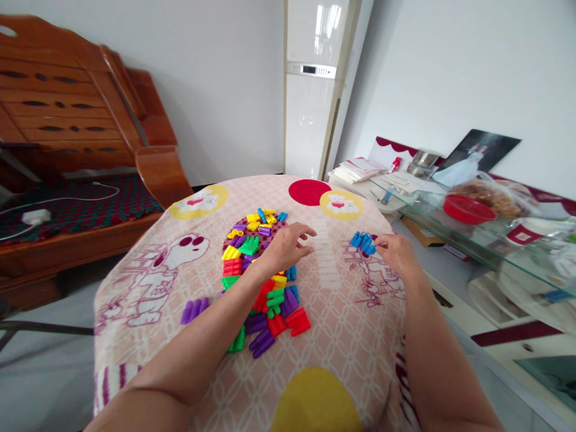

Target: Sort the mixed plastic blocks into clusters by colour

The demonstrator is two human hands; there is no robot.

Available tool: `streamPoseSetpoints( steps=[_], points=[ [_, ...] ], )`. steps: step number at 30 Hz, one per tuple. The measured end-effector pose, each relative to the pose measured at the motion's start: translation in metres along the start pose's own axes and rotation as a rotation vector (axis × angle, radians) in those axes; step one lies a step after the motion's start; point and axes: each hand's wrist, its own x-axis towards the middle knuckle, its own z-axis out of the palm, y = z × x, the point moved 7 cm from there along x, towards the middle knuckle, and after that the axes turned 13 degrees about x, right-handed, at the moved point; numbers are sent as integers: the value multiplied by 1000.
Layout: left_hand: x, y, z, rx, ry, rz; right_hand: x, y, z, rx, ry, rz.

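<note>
A heap of coloured plastic pieces (263,282) in red, yellow, green, purple and blue lies in the middle of the cloth-covered table (333,336). My left hand (288,245) hovers over the heap's right side, fingers apart and slightly curled, holding nothing. My right hand (396,252) rests further right on the cloth, its fingers pinched on a cluster of blue pieces (363,242). A joined purple piece (194,310) lies apart at the left.
A wooden bench (81,132) with a white charger and cable (36,216) stands at the left. A tall white appliance (315,84) is behind the table. A glass shelf (477,234) at the right holds papers, a red bowl (468,209) and bagged food.
</note>
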Motion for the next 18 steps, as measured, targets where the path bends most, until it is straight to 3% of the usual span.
streamPoseSetpoints(
  steps=[5, 11, 14, 18],
  points=[
    [0, 0, 2, 10, -8, -1, 3, 0, 8, -92, 17, -87],
    [0, -1, 1, 5, -17, -9, 5, 7, 14, -121, 33, -45],
    [1, -12, -12, 29, 7, -43, 4, 6, 10, -123, 63, -22],
    [1, -44, -41, 168, 134, -154, 1, -5, -2, -126, 184, -52]
  ],
)
